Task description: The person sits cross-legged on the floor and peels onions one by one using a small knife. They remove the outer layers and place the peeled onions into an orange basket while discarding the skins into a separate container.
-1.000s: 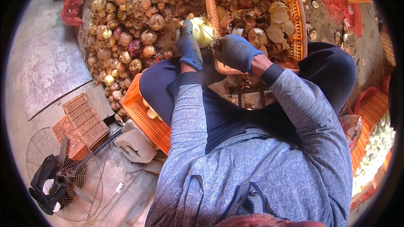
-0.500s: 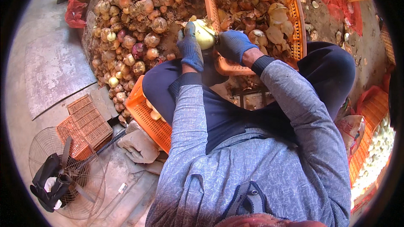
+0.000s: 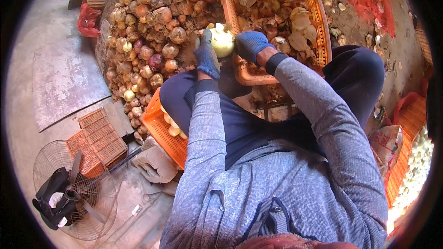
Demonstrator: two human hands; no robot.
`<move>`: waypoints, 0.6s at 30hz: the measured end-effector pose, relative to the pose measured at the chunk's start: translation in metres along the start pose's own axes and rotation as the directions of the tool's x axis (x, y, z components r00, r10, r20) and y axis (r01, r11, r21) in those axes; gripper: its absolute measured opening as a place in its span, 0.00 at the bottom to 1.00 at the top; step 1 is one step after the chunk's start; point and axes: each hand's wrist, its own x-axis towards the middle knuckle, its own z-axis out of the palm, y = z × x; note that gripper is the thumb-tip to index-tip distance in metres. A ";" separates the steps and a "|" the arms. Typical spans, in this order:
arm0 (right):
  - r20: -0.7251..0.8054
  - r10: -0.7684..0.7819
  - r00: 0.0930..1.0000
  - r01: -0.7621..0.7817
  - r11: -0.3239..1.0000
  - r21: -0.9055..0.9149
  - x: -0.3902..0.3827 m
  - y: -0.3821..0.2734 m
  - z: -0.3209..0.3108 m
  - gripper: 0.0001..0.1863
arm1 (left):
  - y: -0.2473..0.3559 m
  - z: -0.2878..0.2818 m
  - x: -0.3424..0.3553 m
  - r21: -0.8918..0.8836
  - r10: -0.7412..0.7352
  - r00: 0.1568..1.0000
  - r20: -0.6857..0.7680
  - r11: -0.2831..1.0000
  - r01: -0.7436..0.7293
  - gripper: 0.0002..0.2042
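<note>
The right gloved hand point(image 3: 253, 45) is now sitting farther forward over the near-left corner of the orange peelings crate point(image 3: 253, 80); its fingers' state cannot be told. The left gloved hand point(image 3: 207, 57) is grasping the pale onion point(image 3: 222, 42) beside the crate's left wall; stripping is apparently continuing. Right of the crate, a sack point(image 3: 386, 146) is bearing illegible red marks.

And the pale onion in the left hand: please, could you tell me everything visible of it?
The onion is round, smooth-looking and pale yellowish white; it looks mostly peeled, with ragged pale pieces at its upper end. The gloved left hand holds it from the left, near the left wall of the orange crate. The gloved right hand is close at its right side; whether that hand touches it is unclear.
</note>
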 end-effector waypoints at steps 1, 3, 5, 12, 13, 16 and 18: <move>-0.036 0.018 0.999 -0.017 1.000 0.016 -0.003 0.000 0.006 0.14 | 0.004 0.002 -0.004 0.036 -0.035 0.999 -0.020 0.999 0.036 0.26; -0.109 0.060 0.992 -0.058 0.998 0.027 -0.009 -0.002 0.008 0.12 | 0.001 0.001 -0.006 -0.072 0.015 0.996 0.093 0.997 -0.008 0.27; -0.152 0.009 0.988 -0.010 1.000 -0.010 -0.021 0.003 -0.002 0.11 | -0.005 -0.003 -0.009 -0.136 0.025 0.980 0.199 0.991 0.002 0.27; -0.399 -0.199 0.895 0.074 0.949 -0.306 -0.066 0.016 -0.070 0.08 | 0.051 0.038 -0.055 -0.430 0.027 0.890 0.455 0.882 0.193 0.30; -0.400 -0.232 0.887 0.106 0.944 -0.313 -0.072 0.020 -0.077 0.08 | 0.058 0.041 -0.065 -0.443 0.014 0.881 0.473 0.868 0.224 0.29; -0.472 -0.333 0.816 0.131 0.902 -0.411 -0.086 0.031 -0.087 0.10 | 0.061 0.044 -0.069 -0.499 0.016 0.814 0.580 0.797 0.340 0.27; -0.542 -0.417 0.730 0.119 0.858 -0.500 -0.093 0.033 -0.098 0.07 | 0.064 0.047 -0.074 -0.518 0.027 0.812 0.583 0.782 0.346 0.27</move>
